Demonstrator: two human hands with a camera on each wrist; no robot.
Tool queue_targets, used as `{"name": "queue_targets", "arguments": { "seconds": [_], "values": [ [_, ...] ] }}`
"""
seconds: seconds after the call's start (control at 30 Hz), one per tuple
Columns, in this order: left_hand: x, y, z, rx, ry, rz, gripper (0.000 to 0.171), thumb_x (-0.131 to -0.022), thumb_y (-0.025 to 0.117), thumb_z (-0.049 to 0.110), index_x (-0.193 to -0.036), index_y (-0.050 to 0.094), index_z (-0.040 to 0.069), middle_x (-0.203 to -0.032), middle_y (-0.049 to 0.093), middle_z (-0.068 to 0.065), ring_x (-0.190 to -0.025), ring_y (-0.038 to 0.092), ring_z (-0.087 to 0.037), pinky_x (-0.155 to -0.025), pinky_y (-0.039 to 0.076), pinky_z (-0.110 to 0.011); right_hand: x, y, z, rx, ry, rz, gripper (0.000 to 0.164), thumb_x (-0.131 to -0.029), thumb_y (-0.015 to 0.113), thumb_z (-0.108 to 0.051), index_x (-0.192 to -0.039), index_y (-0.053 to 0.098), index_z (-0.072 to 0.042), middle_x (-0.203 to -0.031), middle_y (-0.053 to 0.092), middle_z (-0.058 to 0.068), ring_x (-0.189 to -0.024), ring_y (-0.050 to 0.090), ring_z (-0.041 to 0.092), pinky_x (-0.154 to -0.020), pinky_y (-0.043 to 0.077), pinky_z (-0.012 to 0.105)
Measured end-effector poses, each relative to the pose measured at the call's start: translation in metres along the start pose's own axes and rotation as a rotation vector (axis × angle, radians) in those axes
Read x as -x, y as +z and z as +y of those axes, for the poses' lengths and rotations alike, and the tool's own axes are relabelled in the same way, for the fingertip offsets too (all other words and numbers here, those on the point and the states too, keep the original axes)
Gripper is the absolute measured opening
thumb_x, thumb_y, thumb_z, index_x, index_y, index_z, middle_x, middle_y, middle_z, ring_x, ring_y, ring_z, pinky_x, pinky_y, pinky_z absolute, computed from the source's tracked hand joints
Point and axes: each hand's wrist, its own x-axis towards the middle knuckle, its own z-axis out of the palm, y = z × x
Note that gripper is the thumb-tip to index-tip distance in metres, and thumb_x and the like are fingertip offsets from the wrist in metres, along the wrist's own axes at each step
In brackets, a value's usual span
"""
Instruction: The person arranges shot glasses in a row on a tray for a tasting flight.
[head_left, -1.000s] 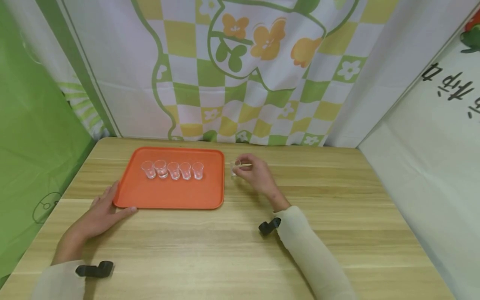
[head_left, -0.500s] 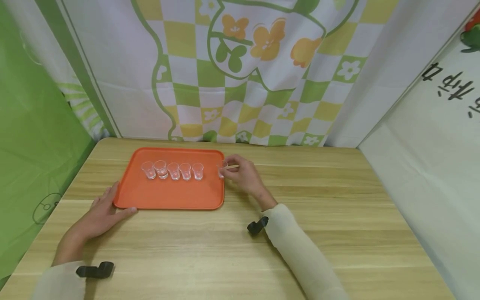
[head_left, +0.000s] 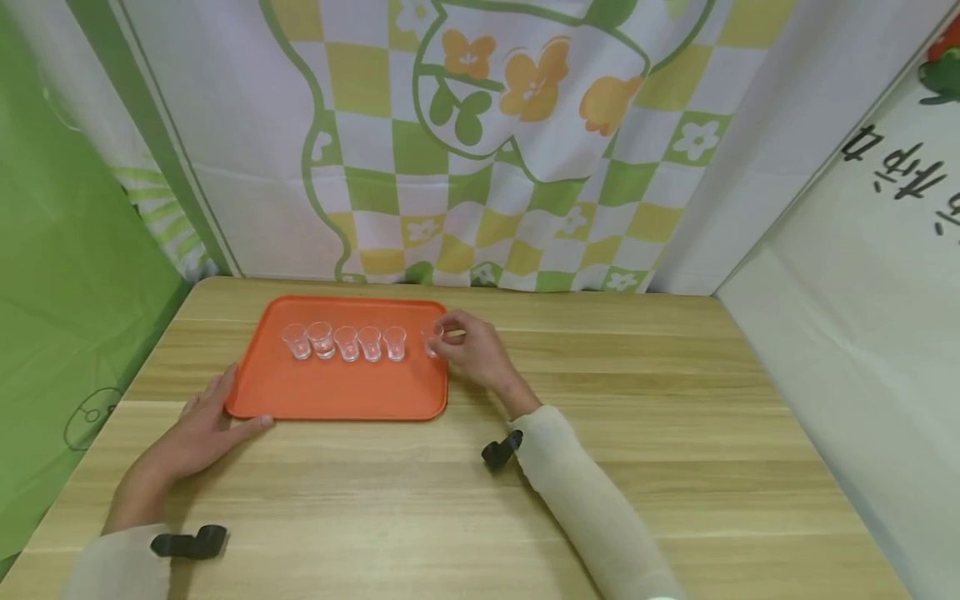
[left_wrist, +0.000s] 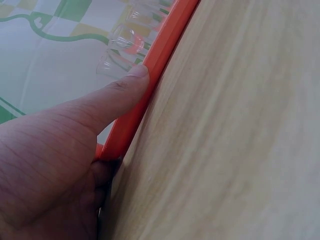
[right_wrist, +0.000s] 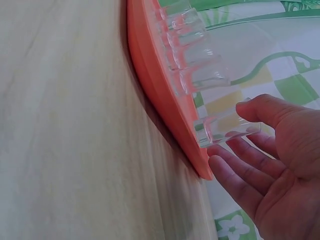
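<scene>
An orange tray (head_left: 337, 392) lies on the wooden table, with a row of several small clear shot glasses (head_left: 347, 343) standing on it. My left hand (head_left: 198, 429) holds the tray's front left corner; in the left wrist view the thumb (left_wrist: 120, 95) lies along the rim and the other fingers are mostly hidden by the corner. At the tray's right end my right hand (head_left: 476, 350) pinches another clear shot glass (right_wrist: 220, 127) between thumb and fingers. This glass is upright, just inside the right rim and apart from the row, its base close over the tray.
The wooden table (head_left: 637, 467) runs back to a checked, flower-print curtain (head_left: 480, 167). A green sheet (head_left: 75, 250) hangs at the left, and a white panel with dark writing (head_left: 862, 275) stands along the right.
My right hand has carried the shot glass leftward from the table beside the tray, over the right rim, to inside the tray. The left hand, tray and row of glasses have stayed put.
</scene>
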Motion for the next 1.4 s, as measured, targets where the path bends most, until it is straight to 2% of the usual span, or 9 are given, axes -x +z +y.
{"name": "queue_targets", "arguments": {
  "seconds": [0.23,0.47,0.7,1.03,1.4],
  "values": [
    [-0.001,0.0,-0.001,0.003,0.01,-0.002,0.104,-0.102,0.061,0.047,-0.163,-0.013,0.005,-0.164,-0.005,-0.036,-0.149,-0.012,-0.055,-0.115,-0.012,-0.07,-0.002,0.006,-0.003,-0.016,-0.004,-0.018,0.024,-0.094,0.077,-0.007,-0.115,0.066,0.0,-0.115,0.068,0.012,-0.106,0.072,0.029,-0.08,0.059,0.024],
    [-0.001,0.001,-0.001,0.004,0.014,-0.001,0.104,-0.102,0.061,0.047,-0.163,-0.012,0.005,-0.164,-0.005,-0.035,-0.149,-0.011,-0.054,-0.115,-0.012,-0.07,-0.003,0.01,-0.005,-0.006,0.015,-0.034,0.025,-0.094,0.077,-0.008,-0.116,0.067,0.0,-0.116,0.069,0.011,-0.104,0.073,0.025,-0.079,0.06,0.026],
    [0.0,0.0,0.001,0.004,0.015,-0.001,0.104,-0.102,0.061,0.047,-0.163,-0.012,0.004,-0.164,-0.004,-0.036,-0.149,-0.011,-0.055,-0.115,-0.011,-0.07,-0.003,0.013,-0.005,-0.042,0.003,-0.043,0.023,-0.094,0.076,-0.004,-0.113,0.065,0.004,-0.116,0.071,0.016,-0.101,0.074,0.023,-0.079,0.06,0.027],
    [0.0,-0.001,0.001,-0.002,0.028,0.007,0.104,-0.102,0.061,0.046,-0.163,-0.011,0.002,-0.163,-0.002,-0.037,-0.149,-0.008,-0.056,-0.116,-0.011,-0.068,-0.003,0.014,-0.007,0.022,0.01,-0.037,0.025,-0.095,0.076,-0.009,-0.116,0.066,-0.001,-0.115,0.071,0.009,-0.1,0.073,0.018,-0.078,0.059,0.025],
    [0.001,-0.001,0.002,-0.002,0.029,0.01,0.104,-0.102,0.062,0.046,-0.162,-0.01,0.001,-0.163,-0.001,-0.038,-0.149,-0.008,-0.056,-0.116,-0.011,-0.068,-0.004,0.016,-0.006,0.031,-0.022,-0.029,0.024,-0.094,0.077,-0.008,-0.115,0.066,-0.001,-0.114,0.071,0.011,-0.102,0.073,0.02,-0.08,0.059,0.025]
  ]
}}
